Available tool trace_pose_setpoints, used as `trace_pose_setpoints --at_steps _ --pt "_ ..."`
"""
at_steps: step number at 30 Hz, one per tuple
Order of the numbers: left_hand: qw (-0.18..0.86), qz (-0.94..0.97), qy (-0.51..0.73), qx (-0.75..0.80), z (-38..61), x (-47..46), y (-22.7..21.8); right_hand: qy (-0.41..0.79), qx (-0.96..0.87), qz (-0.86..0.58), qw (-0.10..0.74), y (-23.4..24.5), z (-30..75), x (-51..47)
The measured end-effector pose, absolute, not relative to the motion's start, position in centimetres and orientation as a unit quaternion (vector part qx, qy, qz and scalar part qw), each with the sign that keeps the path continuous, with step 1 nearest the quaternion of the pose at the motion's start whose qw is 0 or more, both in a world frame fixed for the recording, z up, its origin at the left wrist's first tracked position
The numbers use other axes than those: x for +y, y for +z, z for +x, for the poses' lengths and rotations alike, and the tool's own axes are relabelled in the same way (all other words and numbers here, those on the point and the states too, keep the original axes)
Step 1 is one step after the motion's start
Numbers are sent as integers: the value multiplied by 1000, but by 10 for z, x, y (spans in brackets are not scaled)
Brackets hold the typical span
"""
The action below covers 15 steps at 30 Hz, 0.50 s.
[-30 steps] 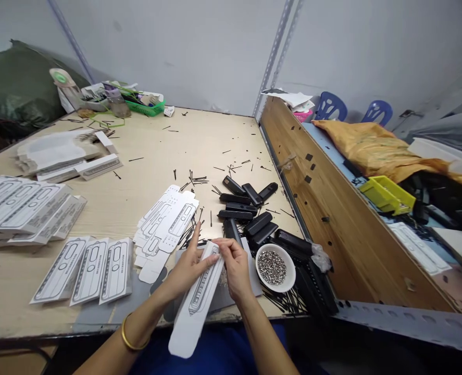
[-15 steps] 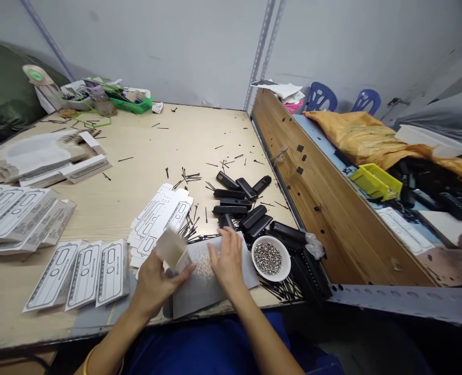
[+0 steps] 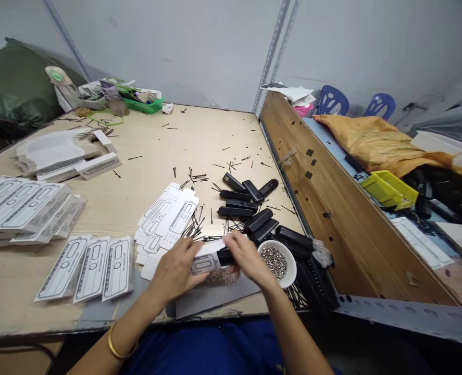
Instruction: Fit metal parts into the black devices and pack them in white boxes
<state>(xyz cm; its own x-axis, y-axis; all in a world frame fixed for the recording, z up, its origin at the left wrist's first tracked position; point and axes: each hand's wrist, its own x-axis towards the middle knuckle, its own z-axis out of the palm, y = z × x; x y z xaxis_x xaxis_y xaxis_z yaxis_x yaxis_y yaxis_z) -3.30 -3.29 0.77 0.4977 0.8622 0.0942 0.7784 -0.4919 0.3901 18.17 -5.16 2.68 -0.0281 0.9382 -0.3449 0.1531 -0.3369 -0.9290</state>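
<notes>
My left hand grips a folded white printed carton near the table's front edge. My right hand is closed on a black oblong part whose end sits in the carton's open mouth. Under both hands lies a grey sheet with small silvery bits on it. A white bowl of small metal pieces stands just right of my right hand. More black parts lie in a loose group behind it. A stack of flat cartons lies beyond my left hand.
Folded cartons lie in a row at the left, with more piles further left. Thin black pins litter the wooden table. A wooden partition bounds the right; a yellow bin sits beyond it. A green basket stands at the back.
The long flat carton held in both hands a second ago is now folded into a sleeve in my left hand. My right hand has picked up a black part and brought it to the carton's mouth.
</notes>
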Motion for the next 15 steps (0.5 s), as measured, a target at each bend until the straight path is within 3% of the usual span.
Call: trace_pose_setpoints --at_steps 4,5,7,10,15 --pt "213 786 218 538 -37 -35 5 389 -600 -607 348 12 157 -20" --pt "227 760 240 560 -42 -35 6 363 -614 -623 323 4 157 -10" --pt "260 716 279 584 -51 -34 8 288 -669 -660 184 -15 159 9" --pt "341 669 317 580 -50 -36 11 282 -713 -636 88 -38 164 26" --pt "394 650 329 560 -18 -35 11 262 -764 -587 65 -47 160 36"
